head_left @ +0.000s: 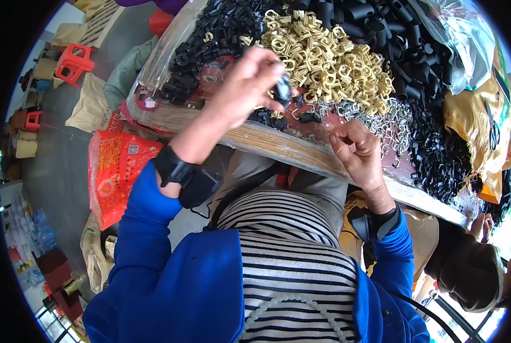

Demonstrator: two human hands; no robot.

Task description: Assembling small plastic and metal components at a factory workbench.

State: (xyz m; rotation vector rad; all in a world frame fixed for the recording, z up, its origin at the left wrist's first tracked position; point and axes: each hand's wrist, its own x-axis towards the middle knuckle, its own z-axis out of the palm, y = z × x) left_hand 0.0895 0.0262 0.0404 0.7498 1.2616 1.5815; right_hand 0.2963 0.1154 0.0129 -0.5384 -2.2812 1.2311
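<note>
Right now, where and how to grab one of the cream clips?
Probably pinch an outer one of the cream clips by its rim, from above on the person's side: their open loops leave narrow rims, and the overlapping heap lies beyond.

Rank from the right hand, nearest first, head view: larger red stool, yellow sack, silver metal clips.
1. Silver metal clips: just beyond and right of the right hand.
2. Yellow sack: farther right.
3. Larger red stool: far left.
</note>
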